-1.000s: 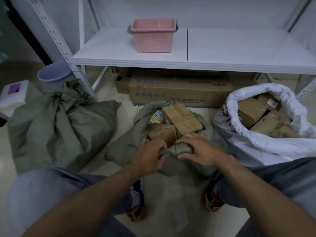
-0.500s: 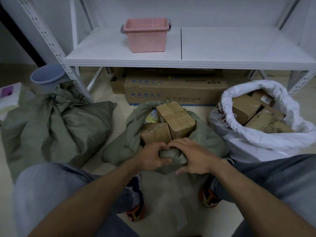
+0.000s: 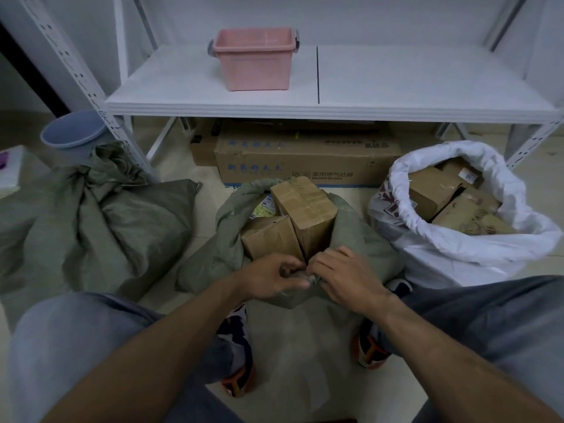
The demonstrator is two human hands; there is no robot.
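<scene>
While I crouch over the green sack (image 3: pixel 360 239), which sits on the floor at twelve o'clock just past my shoes, both hands meet at the near edge of its mouth. My left hand (image 3: pixel 271 277) has its fingers curled round the bunched rim, and my right hand (image 3: pixel 345 276) pinches the same fold from the other side, close beside it. I take this to be the step of rolling the rim down to free the load. A tall taped box (image 3: pixel 305 209) stands upright in the mouth, with a smaller box (image 3: pixel 268 238) against it at its eight o'clock. Next I would push the fold lower, then release it and grasp the tall box. The white sack (image 3: pixel 457 248) at two o'clock holds more boxes.
</scene>
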